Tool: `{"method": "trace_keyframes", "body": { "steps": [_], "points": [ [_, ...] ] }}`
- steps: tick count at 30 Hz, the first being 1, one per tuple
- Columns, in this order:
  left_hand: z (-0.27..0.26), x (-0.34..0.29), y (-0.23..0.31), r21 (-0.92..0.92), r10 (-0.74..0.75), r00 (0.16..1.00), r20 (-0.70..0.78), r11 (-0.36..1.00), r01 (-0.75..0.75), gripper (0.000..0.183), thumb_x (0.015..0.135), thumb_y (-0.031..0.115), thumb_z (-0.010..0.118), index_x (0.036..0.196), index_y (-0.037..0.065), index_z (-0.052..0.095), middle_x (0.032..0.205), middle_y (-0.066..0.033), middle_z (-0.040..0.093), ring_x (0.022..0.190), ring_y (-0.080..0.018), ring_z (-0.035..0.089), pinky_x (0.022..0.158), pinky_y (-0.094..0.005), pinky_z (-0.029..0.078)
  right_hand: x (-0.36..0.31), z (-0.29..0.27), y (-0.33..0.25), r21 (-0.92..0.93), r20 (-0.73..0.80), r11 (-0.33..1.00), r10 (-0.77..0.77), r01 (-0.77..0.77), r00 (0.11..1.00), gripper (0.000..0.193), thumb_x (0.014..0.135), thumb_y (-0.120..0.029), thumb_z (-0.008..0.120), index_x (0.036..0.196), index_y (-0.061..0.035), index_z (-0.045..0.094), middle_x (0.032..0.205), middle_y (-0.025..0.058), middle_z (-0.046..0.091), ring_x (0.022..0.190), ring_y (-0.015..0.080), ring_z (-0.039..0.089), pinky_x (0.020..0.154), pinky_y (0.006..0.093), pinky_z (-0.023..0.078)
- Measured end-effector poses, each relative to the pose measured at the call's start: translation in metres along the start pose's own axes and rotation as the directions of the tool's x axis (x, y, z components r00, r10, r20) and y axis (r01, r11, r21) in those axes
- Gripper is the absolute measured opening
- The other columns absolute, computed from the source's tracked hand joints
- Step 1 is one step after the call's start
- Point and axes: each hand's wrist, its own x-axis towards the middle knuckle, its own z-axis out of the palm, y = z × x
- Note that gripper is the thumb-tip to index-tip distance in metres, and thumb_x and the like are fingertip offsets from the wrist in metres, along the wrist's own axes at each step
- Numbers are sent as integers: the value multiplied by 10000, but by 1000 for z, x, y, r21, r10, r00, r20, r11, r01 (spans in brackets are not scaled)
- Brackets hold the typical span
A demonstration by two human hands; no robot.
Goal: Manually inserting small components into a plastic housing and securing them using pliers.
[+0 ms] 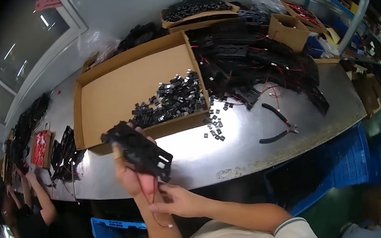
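Note:
My left hand point(127, 178) is wrapped round a long black plastic part point(141, 150) with slots at one end, holding it tilted above the table's front edge. Thin red wires point(141, 186) hang from this part, ending in a small white connector point(169, 226) over my left forearm. My right hand point(180, 201) is closed at the part's lower end, its thumb and fingertips on the red wires. Just beyond my left hand stands a shallow cardboard box point(113, 86) with a heap of small black pieces point(179, 96) in its near right corner.
Loose black pieces point(216, 124) lie right of the box, near open cutting pliers point(279, 125). Behind are piled black parts with red wires point(254, 60) and a small carton point(287, 32). Blue crates point(345, 159) stand below the metal table point(253, 150). Another person's arms point(40, 196) reach in at left.

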Motion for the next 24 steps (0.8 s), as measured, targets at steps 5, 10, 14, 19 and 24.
{"method": "trace_keyframes", "body": {
  "steps": [5,10,14,19,24],
  "points": [
    [-9,-9,0,891,10,994,109,443,-102,358,818,73,698,1163,30,613,1301,-120,563,1122,-242,582,905,-328,480,-65,-52,-2,-106,-34,991,78,-82,996,438,964,-132,637,1354,12,501,1264,159,626,1167,180,599,1012,323,473],
    [-24,-17,-28,843,-577,781,238,-277,-461,353,758,122,774,1069,28,635,1257,-143,561,1118,-359,571,921,-404,498,-83,-102,-31,-430,-541,903,-261,4,800,259,941,-62,616,1189,9,632,1100,112,684,1030,180,651,917,317,503],
    [-26,-21,-34,762,-577,738,350,-283,-583,512,763,222,775,1211,65,583,1271,-131,565,1154,-346,550,991,-455,402,-65,-99,-28,-760,-359,650,-425,4,831,213,882,-58,655,1091,-14,662,1137,119,616,988,259,636,877,342,504],
    [-26,-31,-36,787,-485,814,321,-342,-514,634,768,241,784,1325,85,525,1278,-136,564,1170,-338,536,1025,-486,370,-61,-103,-23,-867,-258,496,-385,-37,886,128,844,-41,677,970,-16,672,1168,141,552,966,321,616,841,375,512],
    [-41,-34,-35,695,-460,812,359,-449,-561,708,784,292,780,1398,99,485,1272,-144,566,1180,-340,524,1050,-519,341,-54,-101,-30,-938,-208,337,-379,-75,902,113,827,-65,684,932,-23,675,1174,148,558,979,333,616,838,391,515]
  ]
}}
